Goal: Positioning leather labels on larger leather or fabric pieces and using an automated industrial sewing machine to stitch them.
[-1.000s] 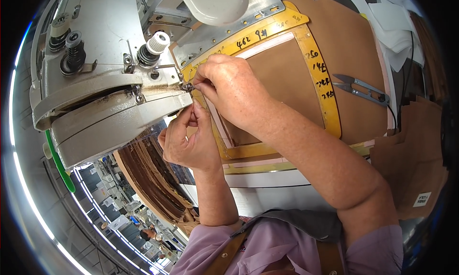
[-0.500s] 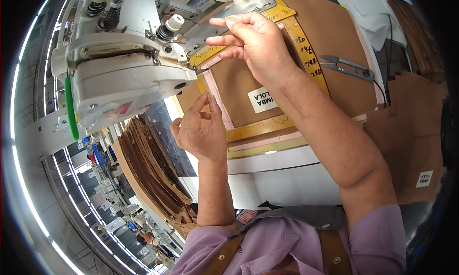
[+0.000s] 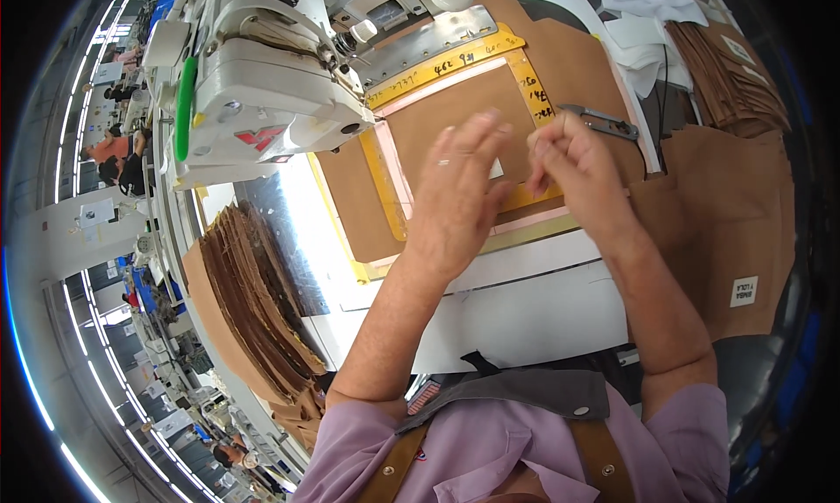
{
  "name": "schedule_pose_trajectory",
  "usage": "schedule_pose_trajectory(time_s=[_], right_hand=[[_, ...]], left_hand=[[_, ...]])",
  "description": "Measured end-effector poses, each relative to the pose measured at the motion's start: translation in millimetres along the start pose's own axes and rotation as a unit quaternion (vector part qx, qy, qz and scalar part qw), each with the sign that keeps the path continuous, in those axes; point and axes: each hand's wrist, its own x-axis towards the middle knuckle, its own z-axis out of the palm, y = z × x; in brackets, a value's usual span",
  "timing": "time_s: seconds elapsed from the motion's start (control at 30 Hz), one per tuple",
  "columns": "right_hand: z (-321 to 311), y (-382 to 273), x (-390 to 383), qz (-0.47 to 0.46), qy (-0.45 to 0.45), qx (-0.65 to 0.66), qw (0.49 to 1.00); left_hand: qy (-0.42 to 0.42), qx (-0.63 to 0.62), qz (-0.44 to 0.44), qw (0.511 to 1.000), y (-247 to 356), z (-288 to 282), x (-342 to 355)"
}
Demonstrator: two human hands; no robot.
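Observation:
My left hand [image 3: 455, 192], blurred, hovers over the brown panel [image 3: 429, 114] with its fingers apart; I see nothing held in it. To its right, my right hand [image 3: 564, 162] has curled fingers above the right side of the yellow frame [image 3: 381, 184], just below grey thread snips [image 3: 604, 127]. Whether it holds anything is too small to make out. The frame lies around pink strips on the panel, with a small white label partly hidden behind my fingers. The white sewing machine [image 3: 236, 101] stands at upper left, with a green handle [image 3: 185, 109] on its side.
A stack of brown pieces [image 3: 241, 302] lies at left beside a metal surface [image 3: 289, 249]. More brown pieces [image 3: 735, 206] lie at right, white cloths [image 3: 634, 39] at upper right. Other workers [image 3: 122, 157] sit along rows of machines far left.
Both hands have left the needle area. My left hand has moved right over the panel and spread. My right hand has moved right and down and curled. The view has shifted.

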Motion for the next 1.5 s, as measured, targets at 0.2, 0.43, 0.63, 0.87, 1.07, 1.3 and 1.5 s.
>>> schedule_pose_trajectory(time_s=[0.2, 0.43, 0.63, 0.87, 1.07, 1.3, 1.5], right_hand=[[13, 3, -2, -0.053, -0.01, -0.053, 0.997], [3, -3, 19, -0.089, 0.013, -0.268, 0.959], [-110, -69, 90, -0.279, 0.246, -0.474, 0.798], [-242, -130, 144, -0.059, 0.338, -0.529, 0.776], [-261, -122, 163, -0.019, 0.369, -0.464, 0.805], [-279, -113, 161, -0.024, 0.366, -0.401, 0.84], [-254, -104, 173, -0.016, 0.336, -0.385, 0.859]], left_hand=[[-0.027, -0.132, -0.116, 0.984, -9, 7, -19], [0.058, -0.256, -0.289, 0.921, -23, -2, -46], [0.115, -0.261, -0.388, 0.876, -50, -10, -63], [0.158, -0.278, -0.431, 0.844, -73, -6, -57], [0.192, -0.291, -0.449, 0.823, -97, -4, -60], [0.204, -0.279, -0.453, 0.822, -110, 6, -62], [0.2, -0.169, -0.497, 0.828, -99, -8, -61]])
